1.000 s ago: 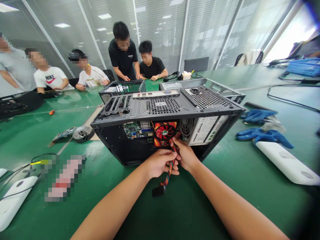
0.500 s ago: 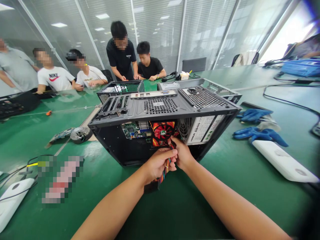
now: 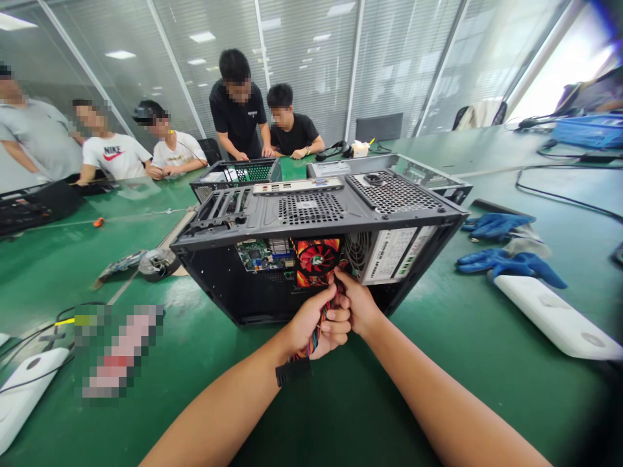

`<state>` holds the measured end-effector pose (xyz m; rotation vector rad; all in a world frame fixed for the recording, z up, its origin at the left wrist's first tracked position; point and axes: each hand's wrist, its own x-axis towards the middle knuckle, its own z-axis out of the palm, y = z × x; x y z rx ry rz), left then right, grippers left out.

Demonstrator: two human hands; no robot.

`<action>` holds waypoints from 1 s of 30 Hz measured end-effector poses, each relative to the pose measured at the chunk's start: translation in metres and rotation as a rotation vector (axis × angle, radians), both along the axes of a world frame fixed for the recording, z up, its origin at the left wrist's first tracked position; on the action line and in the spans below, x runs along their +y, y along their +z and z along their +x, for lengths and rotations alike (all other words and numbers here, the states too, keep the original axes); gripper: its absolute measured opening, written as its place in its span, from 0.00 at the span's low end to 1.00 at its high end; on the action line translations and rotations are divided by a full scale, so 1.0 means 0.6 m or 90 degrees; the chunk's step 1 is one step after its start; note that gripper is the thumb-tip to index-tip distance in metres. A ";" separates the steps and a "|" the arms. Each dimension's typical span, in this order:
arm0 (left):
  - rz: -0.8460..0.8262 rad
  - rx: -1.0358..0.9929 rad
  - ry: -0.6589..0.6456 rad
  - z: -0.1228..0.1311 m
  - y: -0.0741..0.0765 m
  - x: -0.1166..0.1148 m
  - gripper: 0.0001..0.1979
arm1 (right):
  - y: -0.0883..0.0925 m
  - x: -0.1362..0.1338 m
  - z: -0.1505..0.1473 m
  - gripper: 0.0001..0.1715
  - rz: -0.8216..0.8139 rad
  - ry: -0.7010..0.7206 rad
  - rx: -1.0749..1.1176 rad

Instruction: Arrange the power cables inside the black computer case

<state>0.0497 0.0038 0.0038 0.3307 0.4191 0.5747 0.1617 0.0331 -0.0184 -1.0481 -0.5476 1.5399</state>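
A black computer case (image 3: 292, 220) lies with its open side toward me. Inside show a green motherboard (image 3: 260, 255), a red-and-black cooling fan (image 3: 317, 257) and a power supply (image 3: 389, 256) with a white label. In front of the opening, my left hand (image 3: 318, 324) is wrapped round a multicoloured cable bundle (image 3: 307, 349). A wide black connector (image 3: 293, 371) hangs from the bundle by my left wrist. Close beside it, my right hand (image 3: 359, 299) pinches the same cable bundle higher up, near the fan; its fingertips are partly hidden.
Two more cases, a dark one (image 3: 238, 172) and a silver one (image 3: 431, 178), stand behind. Blue gloves (image 3: 511, 263) and a white power bank-like box (image 3: 555, 318) lie right. Tape (image 3: 158, 263) and another white box (image 3: 32, 389) lie left. Several people sit or stand across the green table.
My left hand has closed more fully round the cable bundle, and the black connector now shows more clearly below it. My right hand stays nearly in place.
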 end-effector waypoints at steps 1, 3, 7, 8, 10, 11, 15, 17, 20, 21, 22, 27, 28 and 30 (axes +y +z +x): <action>0.000 -0.014 0.001 0.000 0.001 -0.001 0.15 | -0.001 0.000 0.001 0.17 -0.004 0.011 0.027; 0.000 -0.042 0.014 -0.001 0.003 -0.002 0.15 | -0.002 0.002 0.002 0.17 -0.007 0.037 0.066; -0.022 -0.043 0.045 -0.001 0.004 -0.004 0.11 | 0.000 0.003 0.004 0.17 -0.010 0.046 0.071; -0.027 -0.039 0.048 -0.001 0.004 -0.005 0.10 | 0.001 0.002 0.004 0.17 -0.007 0.047 0.072; -0.031 -0.037 0.056 0.001 0.002 -0.006 0.09 | 0.004 0.002 0.005 0.18 0.004 0.045 0.076; -0.030 -0.035 0.062 0.002 0.001 -0.007 0.08 | 0.004 0.001 0.005 0.18 0.012 0.045 0.074; -0.026 0.014 0.095 0.010 -0.007 -0.008 0.08 | 0.005 0.001 0.008 0.22 0.027 0.069 0.041; -0.020 0.059 0.105 0.013 -0.010 -0.008 0.06 | 0.004 0.001 0.011 0.22 0.026 0.083 0.008; -0.004 0.096 0.109 0.012 -0.009 -0.008 0.04 | 0.003 0.000 0.013 0.23 0.028 0.085 -0.016; 0.000 0.089 0.107 0.010 -0.008 -0.008 0.03 | 0.003 0.000 0.013 0.23 0.037 0.081 -0.010; 0.002 0.072 0.101 0.008 -0.008 -0.008 0.03 | 0.003 0.001 0.013 0.23 0.049 0.075 -0.002; 0.023 0.015 0.032 -0.005 -0.010 -0.003 0.07 | 0.000 0.003 0.011 0.24 0.085 0.094 0.011; 0.038 0.032 0.030 -0.006 -0.010 -0.002 0.08 | -0.002 0.004 0.011 0.24 0.081 0.099 0.015; 0.078 0.083 0.035 -0.007 -0.009 -0.001 0.09 | -0.005 0.005 0.010 0.23 0.081 0.100 0.023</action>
